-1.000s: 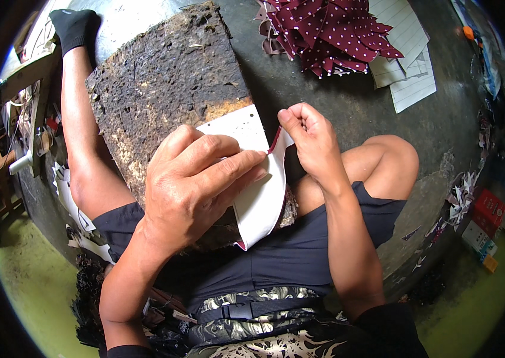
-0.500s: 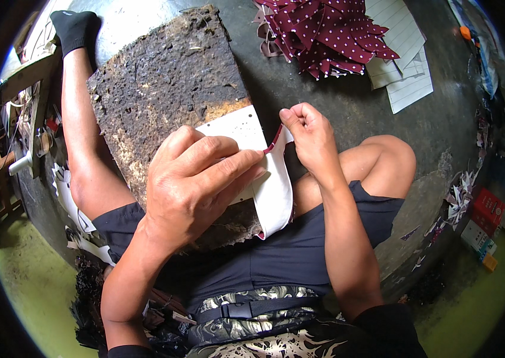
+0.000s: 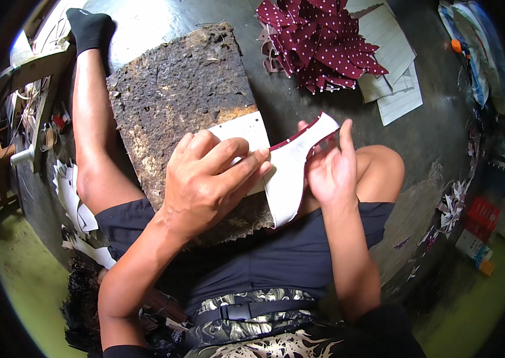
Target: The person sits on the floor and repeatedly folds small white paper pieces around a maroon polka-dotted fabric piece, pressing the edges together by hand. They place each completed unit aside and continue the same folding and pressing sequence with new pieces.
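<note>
My left hand (image 3: 207, 179) is closed, its thumb and index finger pinching a curved white piece edged in maroon dotted cloth (image 3: 288, 179). One end of that piece rises to the right, past the board's edge. My right hand (image 3: 333, 170) has its palm turned up and its thumb apart. Some of its fingers are behind the curved piece, so whether they touch it is hard to see. Under my left hand a white card with small dark holes (image 3: 241, 128) lies on a rough, dark-stained board (image 3: 181, 89).
A heap of maroon cloth pieces with white dots (image 3: 318, 45) is on the floor beyond the board. Lined paper sheets (image 3: 398, 98) lie beside it. White scraps (image 3: 76, 200) lie by my left leg. At the right stand a red box (image 3: 482, 216) and more scraps (image 3: 454, 206).
My right hand has let its pinch go and turned palm up, fingers behind the curved piece. The piece's far end now stands spread out, showing its maroon edge. My left hand keeps its pinch.
</note>
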{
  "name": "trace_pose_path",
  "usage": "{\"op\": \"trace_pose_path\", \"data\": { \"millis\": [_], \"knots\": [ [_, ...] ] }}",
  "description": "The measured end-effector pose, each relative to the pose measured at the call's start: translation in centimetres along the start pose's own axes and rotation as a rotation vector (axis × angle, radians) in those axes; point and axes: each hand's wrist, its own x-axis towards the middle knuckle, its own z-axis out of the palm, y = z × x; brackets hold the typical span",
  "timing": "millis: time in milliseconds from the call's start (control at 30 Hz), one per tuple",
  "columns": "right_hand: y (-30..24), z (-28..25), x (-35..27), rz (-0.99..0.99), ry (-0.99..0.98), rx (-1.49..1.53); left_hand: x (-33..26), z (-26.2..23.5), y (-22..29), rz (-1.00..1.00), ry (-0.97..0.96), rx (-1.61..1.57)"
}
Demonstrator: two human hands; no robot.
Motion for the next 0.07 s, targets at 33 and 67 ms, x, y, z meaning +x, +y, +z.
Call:
{"op": "trace_pose_path", "data": {
  "millis": [33,67],
  "knots": [
    [0.6,0.4,-1.6,0.025,-0.108,-0.011,-0.1,0.0,0.1,0.0,-0.008,0.016],
    [0.9,0.9,-2.9,0.046,-0.151,-0.031,-0.1,0.0,0.1,-0.001,-0.018,0.028]
  ]
}}
